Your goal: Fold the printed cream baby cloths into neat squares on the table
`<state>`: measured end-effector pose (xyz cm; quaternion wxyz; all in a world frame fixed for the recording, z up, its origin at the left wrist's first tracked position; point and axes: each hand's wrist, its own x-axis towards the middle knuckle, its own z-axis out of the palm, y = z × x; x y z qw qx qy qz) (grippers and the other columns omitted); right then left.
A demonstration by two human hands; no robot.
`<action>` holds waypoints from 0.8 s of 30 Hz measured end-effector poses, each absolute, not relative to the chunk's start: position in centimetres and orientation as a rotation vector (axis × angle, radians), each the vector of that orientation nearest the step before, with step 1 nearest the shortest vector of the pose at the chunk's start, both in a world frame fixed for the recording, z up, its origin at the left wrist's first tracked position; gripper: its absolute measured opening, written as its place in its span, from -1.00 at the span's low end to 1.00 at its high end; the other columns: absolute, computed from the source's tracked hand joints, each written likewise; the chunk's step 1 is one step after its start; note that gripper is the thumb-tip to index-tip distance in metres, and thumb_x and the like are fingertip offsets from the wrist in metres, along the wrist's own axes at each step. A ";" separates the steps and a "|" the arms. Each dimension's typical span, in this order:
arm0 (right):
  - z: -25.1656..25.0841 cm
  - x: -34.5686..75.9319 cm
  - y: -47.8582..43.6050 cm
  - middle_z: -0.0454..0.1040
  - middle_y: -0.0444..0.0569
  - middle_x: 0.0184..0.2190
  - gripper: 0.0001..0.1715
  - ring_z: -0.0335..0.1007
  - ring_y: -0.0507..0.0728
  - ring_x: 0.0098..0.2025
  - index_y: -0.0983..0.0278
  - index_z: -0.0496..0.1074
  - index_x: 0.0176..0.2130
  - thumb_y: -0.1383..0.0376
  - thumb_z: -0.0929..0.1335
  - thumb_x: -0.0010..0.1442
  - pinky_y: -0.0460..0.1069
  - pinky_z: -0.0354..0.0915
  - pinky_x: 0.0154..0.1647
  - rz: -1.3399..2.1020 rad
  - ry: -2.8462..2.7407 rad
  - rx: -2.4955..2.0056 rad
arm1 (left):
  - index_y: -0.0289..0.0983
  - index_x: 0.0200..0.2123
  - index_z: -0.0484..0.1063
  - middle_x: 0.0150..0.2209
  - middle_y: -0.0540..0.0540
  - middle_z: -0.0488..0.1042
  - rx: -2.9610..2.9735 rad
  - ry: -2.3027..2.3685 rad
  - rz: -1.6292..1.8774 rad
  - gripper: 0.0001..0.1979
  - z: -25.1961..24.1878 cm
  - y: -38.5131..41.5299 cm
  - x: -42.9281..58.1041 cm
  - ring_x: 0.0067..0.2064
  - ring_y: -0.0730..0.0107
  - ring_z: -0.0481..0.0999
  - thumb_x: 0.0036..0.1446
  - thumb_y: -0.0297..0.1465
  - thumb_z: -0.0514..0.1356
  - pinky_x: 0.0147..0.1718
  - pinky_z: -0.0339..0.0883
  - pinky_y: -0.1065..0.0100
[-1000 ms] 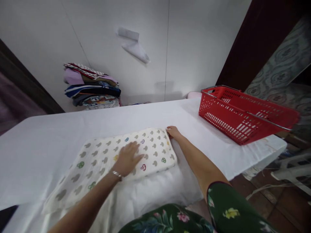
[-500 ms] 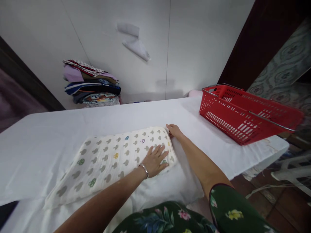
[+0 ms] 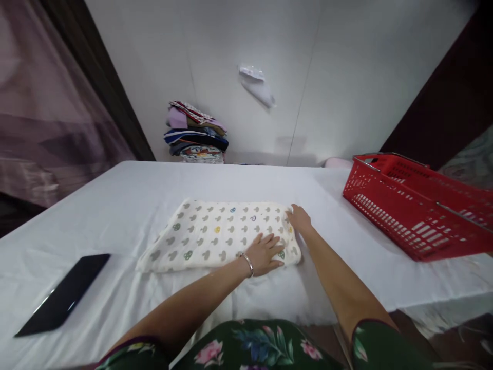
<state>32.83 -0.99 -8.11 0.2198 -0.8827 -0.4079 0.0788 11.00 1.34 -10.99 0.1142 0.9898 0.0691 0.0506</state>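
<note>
Your mushroom-print cloth (image 3: 221, 237) sits mid-frame, long axis running left-right. Left hand (image 3: 264, 255) is flat on its right end, fingers a bit spread, gripping nothing; right hand (image 3: 299, 219) is at the upper-right corner, can't tell if it's pinching.

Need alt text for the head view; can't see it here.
A person's left hand lies flat on a mushroom-print cloth; the right hand touches its right end. It lies on a white-covered table, with a red basket right, a flat black object left, stacked fabrics beyond.
</note>
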 end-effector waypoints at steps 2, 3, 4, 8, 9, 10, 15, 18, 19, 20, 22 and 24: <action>-7.9 30.6 -2.2 0.26 0.18 0.13 -0.45 0.15 0.23 0.16 0.36 0.21 0.15 0.23 0.20 0.20 0.07 0.10 0.12 0.038 -1.322 -2.380 | -0.11 0.20 0.12 0.26 -0.10 0.12 2.892 0.209 0.200 -0.40 -10.8 0.9 9.4 0.28 0.14 0.03 0.17 0.02 -0.13 0.20 -0.15 -0.05; -8.1 29.3 -2.9 0.18 0.17 0.18 -0.43 0.08 0.22 0.21 0.36 0.18 0.17 0.21 0.19 0.22 0.07 0.06 0.16 -0.029 -1.453 -2.312 | -0.11 0.20 0.13 0.25 -0.11 0.14 2.886 0.228 0.220 -0.40 -10.7 0.8 8.6 0.27 0.15 0.05 0.17 0.02 -0.12 0.20 -0.15 -0.04; -8.4 28.0 -3.6 0.11 0.16 0.22 -0.41 0.00 0.21 0.24 0.36 0.15 0.19 0.17 0.17 0.23 0.08 0.02 0.19 -0.050 -1.580 -2.246 | -0.12 0.19 0.14 0.24 -0.11 0.15 2.878 0.261 0.236 -0.40 -10.5 0.8 7.8 0.26 0.16 0.06 0.16 0.03 -0.12 0.20 -0.15 -0.04; -10.9 24.8 -6.2 0.04 0.10 0.27 -0.33 -0.12 0.23 0.30 0.33 0.10 0.23 0.06 0.15 0.24 0.20 -0.10 0.23 0.097 -1.820 -2.318 | -0.14 0.13 0.23 0.19 -0.11 0.24 2.821 0.587 0.286 -0.43 -9.6 2.4 3.7 0.24 0.17 0.12 0.15 0.01 -0.06 0.20 -0.12 -0.03; -11.4 24.6 -6.7 0.03 0.09 0.27 -0.33 -0.14 0.24 0.30 0.32 0.10 0.23 0.05 0.14 0.24 0.21 -0.13 0.24 0.097 -1.833 -2.355 | -0.14 0.11 0.26 0.18 -0.11 0.25 2.800 0.712 0.301 -0.46 -9.5 3.1 2.3 0.23 0.16 0.14 0.15 -0.01 -0.04 0.20 -0.11 -0.04; -11.9 24.6 -7.0 0.02 0.07 0.28 -0.34 -0.15 0.24 0.31 0.32 0.10 0.23 0.05 0.12 0.25 0.21 -0.15 0.25 0.085 -1.843 -2.381 | -0.14 0.09 0.28 0.18 -0.11 0.27 2.773 0.845 0.322 -0.48 -9.5 3.9 0.7 0.23 0.15 0.15 0.15 -0.02 -0.02 0.20 -0.10 -0.05; -12.5 25.0 -7.3 0.01 0.06 0.28 -0.33 -0.15 0.23 0.31 0.33 0.13 0.22 0.03 0.10 0.25 0.20 -0.15 0.25 0.008 -1.874 -2.419 | -0.17 0.06 0.33 0.16 -0.13 0.29 2.566 1.388 0.545 -0.52 -10.2 6.8 -7.8 0.23 0.14 0.16 0.15 -0.08 0.01 0.20 -0.04 0.02; -12.6 24.9 -7.2 0.04 0.08 0.27 -0.32 -0.13 0.24 0.30 0.33 0.15 0.21 0.02 0.09 0.25 0.20 -0.13 0.24 -0.020 -1.863 -2.413 | -0.15 0.01 0.37 0.15 -0.10 0.31 2.439 1.630 0.656 -0.59 -10.2 7.6 -11.1 0.22 0.16 0.17 0.18 -0.15 -0.02 0.18 0.01 0.08; -12.7 25.0 -7.2 0.05 0.08 0.27 -0.32 -0.12 0.24 0.30 0.33 0.16 0.21 0.02 0.10 0.24 0.20 -0.12 0.24 -0.027 -1.856 -2.404 | -0.15 0.00 0.38 0.14 -0.11 0.31 2.381 1.717 0.672 -0.61 -10.1 7.9 -11.7 0.20 0.16 0.20 0.19 -0.17 -0.03 0.16 0.04 0.08; -12.9 25.0 -7.2 0.06 0.09 0.26 -0.32 -0.11 0.24 0.30 0.33 0.17 0.20 0.02 0.10 0.24 0.21 -0.11 0.24 -0.031 -1.850 -2.392 | -0.16 -0.01 0.39 0.13 -0.12 0.33 2.308 1.800 0.679 -0.61 -9.9 8.2 -12.3 0.17 0.15 0.23 0.19 -0.19 -0.04 0.13 0.08 0.10; -13.1 25.3 -7.2 0.10 0.10 0.24 -0.33 -0.07 0.24 0.29 0.34 0.20 0.18 0.02 0.12 0.23 0.21 -0.09 0.23 -0.032 -1.837 -2.358 | -0.22 -0.03 0.39 0.05 -0.16 0.40 2.124 1.899 0.670 -0.60 -9.4 9.0 -13.0 0.09 0.15 0.33 0.18 -0.20 -0.05 0.05 0.18 0.17; -13.2 25.6 -7.4 0.17 0.10 0.21 -0.36 0.00 0.24 0.26 0.33 0.27 0.13 0.02 0.12 0.23 0.21 -0.05 0.22 -0.037 -1.819 -2.291 | -0.25 -0.06 0.41 -0.04 -0.18 0.46 1.959 1.896 0.647 -0.59 -9.0 9.8 -13.4 -0.01 0.17 0.41 0.15 -0.18 -0.02 -0.02 0.24 0.24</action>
